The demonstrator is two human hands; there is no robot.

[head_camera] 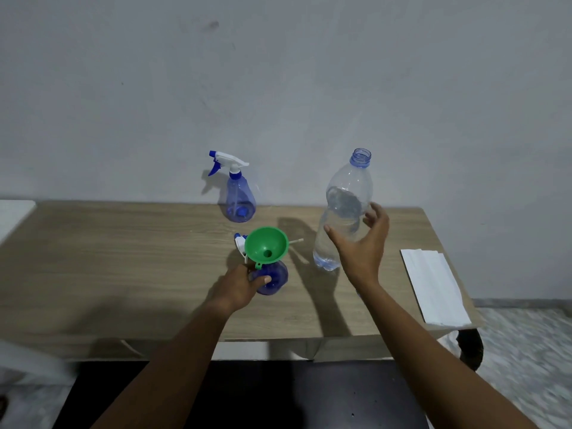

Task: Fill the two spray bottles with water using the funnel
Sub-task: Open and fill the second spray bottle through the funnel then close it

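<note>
A green funnel (266, 245) sits in the neck of a blue spray bottle (274, 278) near the middle of the wooden table (123, 258). My left hand (240, 284) grips that bottle's body. Its white and blue spray head (240, 243) lies on the table behind the funnel. A second blue spray bottle (236, 196) stands at the back with its trigger head on. A large clear water bottle (345, 212), uncapped and partly full, stands upright to the right. My right hand (362, 243) is spread open beside it, fingers apart, at most lightly touching it.
A folded white paper towel (433, 286) lies at the table's right end. A white surface (14, 215) shows at the far left. A grey wall runs right behind the table. A dark object sits below the front edge.
</note>
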